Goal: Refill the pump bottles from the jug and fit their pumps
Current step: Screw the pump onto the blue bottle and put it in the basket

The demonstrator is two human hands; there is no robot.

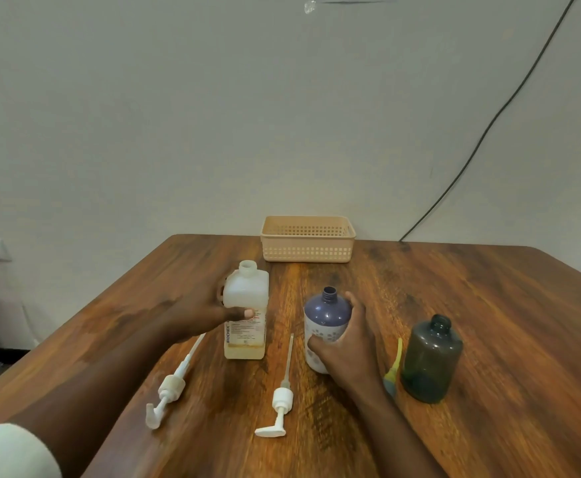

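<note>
- A translucent white jug (246, 312) is seen standing upright on the wooden table (489, 305), uncapped, with a shallow layer of yellowish liquid at its bottom.
- A white label is carried on the jug's front; "BIOCHEM"-like lettering runs vertically along its left edge and a red line of print is partly readable as ending in "HG" — the smaller text is too blurred to read.
- The jug is gripped by the left hand (199, 315), thumb across the front just above the label and fingers wrapped behind the shoulder.
- A purple pump bottle (325, 322), white below with small flower-like marks, is held upright by the right hand (346, 346), whose fingers are curled round its right side; its neck is open.
- A dark smoky bottle (432, 362) stands well to the right, also open at the neck, with no writing visible.
- A yellow-and-blue pump (394, 369) lies just beside the dark bottle, on its left.
- Two white pumps lie flat on the table — one (170, 388) below the left forearm, the other (282, 395) between the jug and the purple bottle, nearer the camera.
- A peach plastic basket (308, 241) is set at the table's far edge, against the wall.
</note>
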